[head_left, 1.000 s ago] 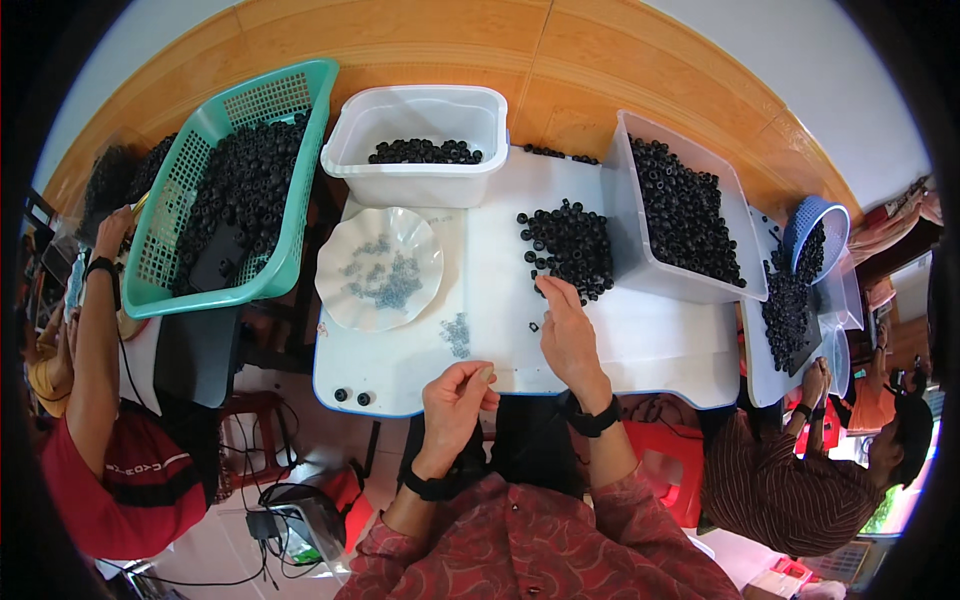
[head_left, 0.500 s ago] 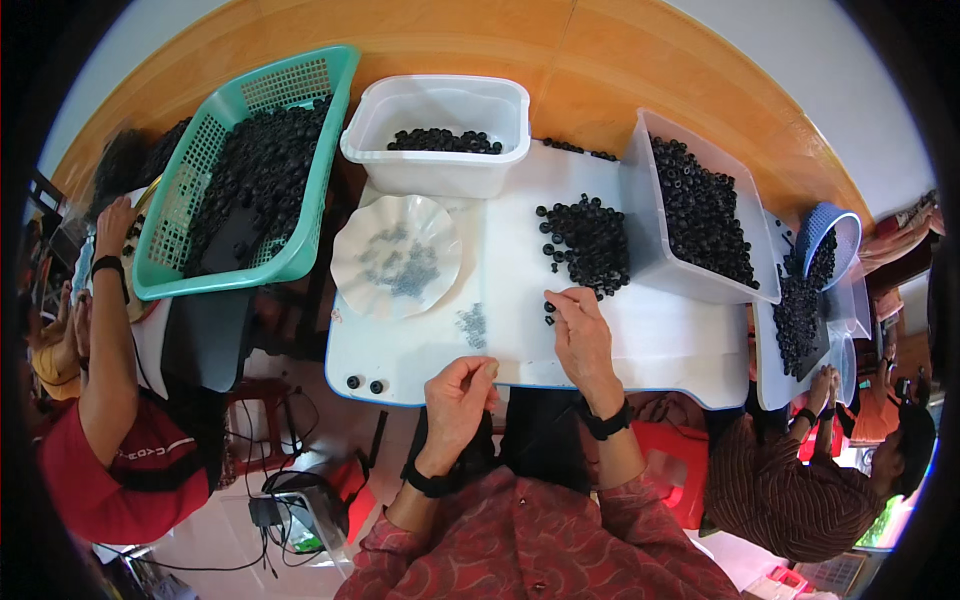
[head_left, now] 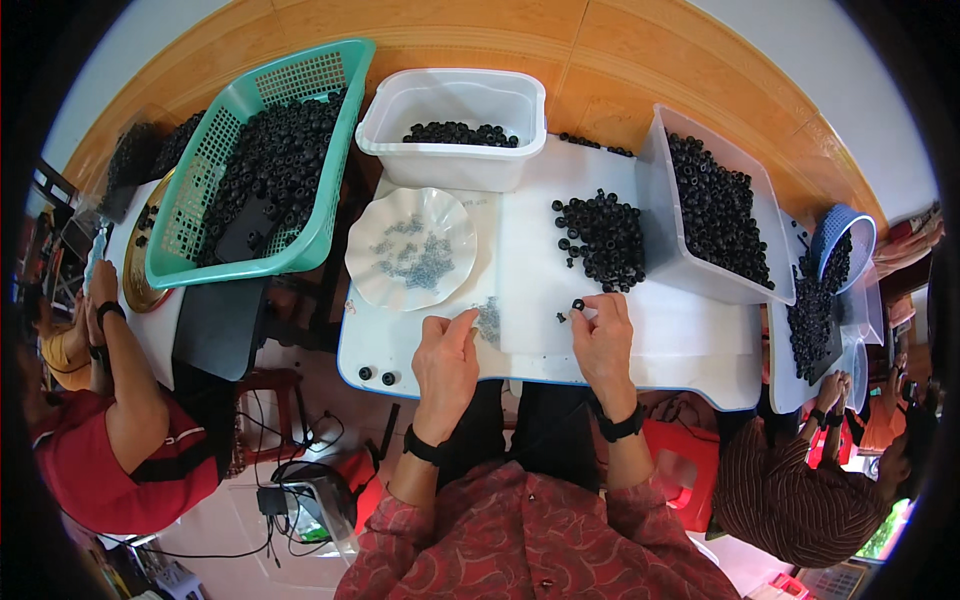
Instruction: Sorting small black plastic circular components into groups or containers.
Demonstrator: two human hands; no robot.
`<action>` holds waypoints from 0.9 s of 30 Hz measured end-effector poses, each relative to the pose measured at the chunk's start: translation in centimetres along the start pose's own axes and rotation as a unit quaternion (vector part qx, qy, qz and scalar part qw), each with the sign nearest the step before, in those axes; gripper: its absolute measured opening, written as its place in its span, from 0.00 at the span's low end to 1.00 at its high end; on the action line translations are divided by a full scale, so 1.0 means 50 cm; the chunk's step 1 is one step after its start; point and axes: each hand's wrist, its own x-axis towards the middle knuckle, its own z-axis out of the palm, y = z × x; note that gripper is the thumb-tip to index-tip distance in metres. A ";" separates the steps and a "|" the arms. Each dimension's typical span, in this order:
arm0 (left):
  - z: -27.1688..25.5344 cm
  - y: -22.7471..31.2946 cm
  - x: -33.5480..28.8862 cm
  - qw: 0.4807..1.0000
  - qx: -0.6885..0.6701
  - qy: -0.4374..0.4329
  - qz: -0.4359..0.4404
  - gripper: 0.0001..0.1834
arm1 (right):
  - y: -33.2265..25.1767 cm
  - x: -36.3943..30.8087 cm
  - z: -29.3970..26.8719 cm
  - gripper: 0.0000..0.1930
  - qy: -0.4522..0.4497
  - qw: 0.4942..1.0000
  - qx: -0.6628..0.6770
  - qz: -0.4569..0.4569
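My left hand (head_left: pixel 445 370) is closed, thumb and index fingertips together beside a small heap of tiny silvery-grey pieces (head_left: pixel 488 320); whatever they pinch is too small to make out. Thumb and fingers of my right hand (head_left: pixel 606 340) close on a small black ring (head_left: pixel 578 304). Just left of it, another little black piece (head_left: pixel 561 317) lies on the table. A loose pile of black rings (head_left: pixel 603 240) is beyond my right hand. More of the tiny grey pieces lie on a white wavy-edged plate (head_left: pixel 370 285) beyond my left hand.
Two black rings (head_left: pixel 390 378) sit at the white table's (head_left: pixel 680 345) near left corner. Behind stand a white tub (head_left: pixel 440 165) and a translucent bin (head_left: pixel 690 260), both holding black rings. A green basket (head_left: pixel 240 267) stands left. People work at both sides, one in a red shirt (head_left: pixel 140 460).
My left hand has moved forward from the table's near edge to the small grey heap. My right hand has shifted slightly, and a black ring now shows at its fingertips. The view has shifted a little.
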 end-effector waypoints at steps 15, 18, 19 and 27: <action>0.004 -0.011 0.012 0.995 0.090 -0.046 -0.025 0.03 | -0.070 -0.078 0.027 0.07 -0.019 0.994 0.065 -0.083; 0.012 -0.015 0.005 0.992 0.114 -0.046 -0.018 0.05 | -0.074 -0.081 0.031 0.06 -0.038 0.997 0.038 -0.063; 0.013 -0.015 0.004 0.992 0.114 -0.046 -0.017 0.05 | -0.073 -0.081 0.032 0.06 -0.038 0.997 0.038 -0.062; -0.001 -0.028 -0.009 0.999 0.016 0.031 0.021 0.04 | -0.099 -0.058 0.039 0.12 0.029 0.992 0.028 -0.116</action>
